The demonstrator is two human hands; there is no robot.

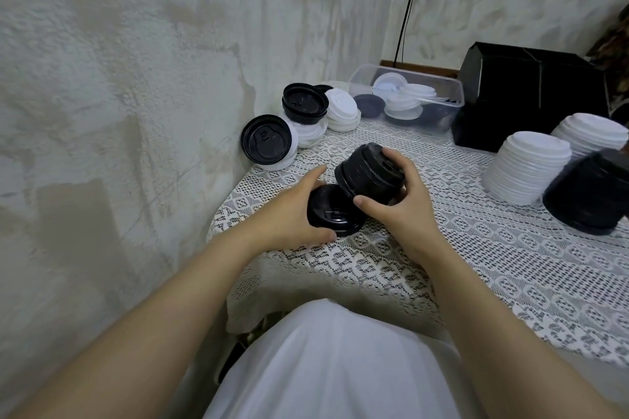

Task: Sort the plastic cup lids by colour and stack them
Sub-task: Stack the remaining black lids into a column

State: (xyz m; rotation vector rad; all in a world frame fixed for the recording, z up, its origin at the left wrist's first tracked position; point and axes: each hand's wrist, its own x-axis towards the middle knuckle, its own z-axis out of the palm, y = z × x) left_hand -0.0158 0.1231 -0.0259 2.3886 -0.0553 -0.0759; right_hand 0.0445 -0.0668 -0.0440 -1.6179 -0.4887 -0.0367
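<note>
Flanking held black stack (369, 173): mixed pile (306, 119) lft, white stacks (527, 177) rt

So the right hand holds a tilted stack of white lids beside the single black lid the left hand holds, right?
Not quite. The head view shows the tilted stack in the right hand is black, not white. It does sit beside the single black lid that the left hand holds.

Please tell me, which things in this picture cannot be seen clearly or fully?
Head view only.
1. Lid count in the tilted black stack: the right hand covers part of it.
2. Bottom of the clear bin: white lids lie over it.
3. Black pile at right: cut by the frame edge, top blurred.
</note>
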